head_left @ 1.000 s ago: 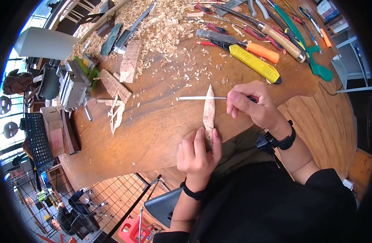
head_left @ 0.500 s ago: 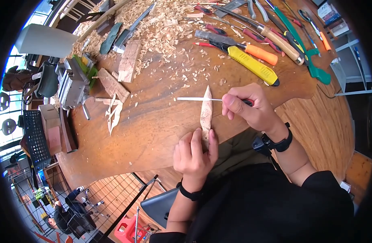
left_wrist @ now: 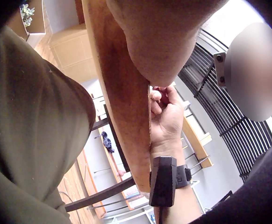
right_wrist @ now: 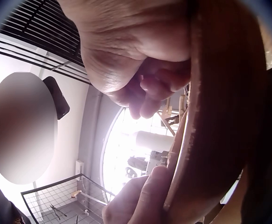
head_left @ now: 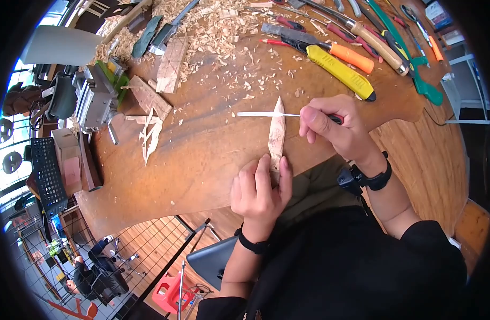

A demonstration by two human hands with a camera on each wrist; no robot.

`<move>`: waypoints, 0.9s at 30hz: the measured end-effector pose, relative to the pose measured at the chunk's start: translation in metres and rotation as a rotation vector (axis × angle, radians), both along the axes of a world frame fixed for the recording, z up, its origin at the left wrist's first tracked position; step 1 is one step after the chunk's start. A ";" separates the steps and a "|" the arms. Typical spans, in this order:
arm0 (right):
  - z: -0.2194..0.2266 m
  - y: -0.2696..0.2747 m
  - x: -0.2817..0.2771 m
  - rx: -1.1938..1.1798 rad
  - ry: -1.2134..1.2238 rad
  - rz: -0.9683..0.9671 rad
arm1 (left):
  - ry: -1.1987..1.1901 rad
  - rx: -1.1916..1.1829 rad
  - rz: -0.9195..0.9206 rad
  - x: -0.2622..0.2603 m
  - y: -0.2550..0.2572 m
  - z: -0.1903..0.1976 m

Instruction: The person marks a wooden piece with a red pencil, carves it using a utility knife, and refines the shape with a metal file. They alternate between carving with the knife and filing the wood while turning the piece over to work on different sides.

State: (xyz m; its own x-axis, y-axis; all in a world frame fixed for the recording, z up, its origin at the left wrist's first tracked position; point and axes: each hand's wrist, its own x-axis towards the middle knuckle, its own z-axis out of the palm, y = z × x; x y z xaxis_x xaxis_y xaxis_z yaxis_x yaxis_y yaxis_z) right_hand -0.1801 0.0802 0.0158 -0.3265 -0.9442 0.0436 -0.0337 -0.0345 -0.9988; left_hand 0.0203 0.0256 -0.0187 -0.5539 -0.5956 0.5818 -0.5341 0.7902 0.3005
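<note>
A slim pointed piece of pale wood (head_left: 277,133) lies on the bench, tip away from the body. The left hand (head_left: 260,189) grips its near end between thumb and fingers. Across the upper part of the wood lies a thin flat metal file (head_left: 255,114). Its dark and red handle is held in the curled fingers of the right hand (head_left: 335,128). In the left wrist view the right hand (left_wrist: 166,116) shows beyond the bench edge. The right wrist view has the right hand (right_wrist: 136,51) close up and the left hand's fingers (right_wrist: 143,196) at the wood.
Wood shavings (head_left: 213,32) cover the back of the bench (head_left: 202,160). A yellow cutter (head_left: 341,73), an orange-handled tool (head_left: 352,57) and several other tools lie at the back right. At the left are a metal vise (head_left: 95,104), wooden blocks (head_left: 172,64) and offcuts (head_left: 153,140).
The head view has shifted slightly. The file remains across the wood near its tip, and both hands keep their grips with little visible movement.
</note>
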 end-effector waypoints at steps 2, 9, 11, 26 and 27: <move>0.004 0.002 -0.002 0.016 -0.052 -0.015 | 0.007 -0.002 0.009 -0.001 0.000 0.000; 0.000 0.002 -0.004 0.001 -0.204 -0.075 | 0.007 0.067 0.016 -0.003 0.003 0.004; -0.002 -0.004 -0.001 -0.026 -0.217 -0.117 | 0.030 0.065 0.040 -0.004 0.003 0.001; -0.013 -0.012 -0.001 -0.065 -0.134 -0.183 | 0.092 0.096 0.156 -0.009 0.009 0.009; -0.014 -0.012 0.000 -0.060 -0.100 -0.201 | 0.122 0.110 0.172 -0.009 0.010 0.009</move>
State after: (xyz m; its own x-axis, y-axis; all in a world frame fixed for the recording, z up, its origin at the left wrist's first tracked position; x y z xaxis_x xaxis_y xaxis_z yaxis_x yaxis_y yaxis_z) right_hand -0.1806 0.0686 0.0021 -0.5135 -0.8563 0.0558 0.0530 -0.0966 -0.9939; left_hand 0.0110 0.0358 -0.0093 -0.3685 -0.7388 0.5643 -0.6124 0.6496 0.4506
